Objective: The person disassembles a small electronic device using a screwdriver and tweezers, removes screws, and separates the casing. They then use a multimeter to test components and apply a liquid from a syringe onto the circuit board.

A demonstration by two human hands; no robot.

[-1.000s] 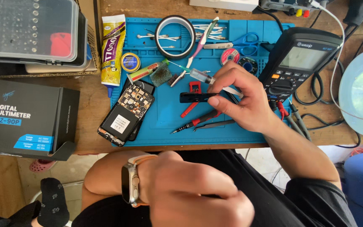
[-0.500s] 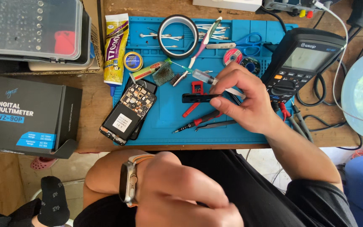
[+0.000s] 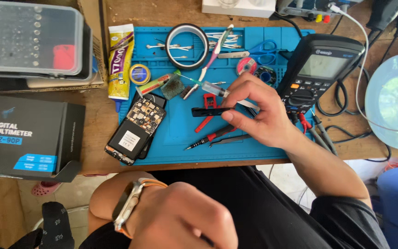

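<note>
Now our right hand [image 3: 259, 113] pinches the thin black strip [image 3: 210, 110] by its right end, long axis running leftward over the blue mat [image 3: 171, 138], while our left hand [image 3: 187, 219] rests fisted in our lap.

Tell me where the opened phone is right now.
In the head view, the opened phone lies at the left edge of the blue mat, below the yellow glue tube and left of the right hand.

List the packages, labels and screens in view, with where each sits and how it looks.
Black box: left edge of the desk, oblong, white and blue print.
Glue tube: left of the blue mat, flat, yellow with red print.
Multimeter: right end of the mat, black, grey screen, unlit.
Opened phone: mat's left part, white label on its black battery.
Clear case: top left, red part inside.
</note>
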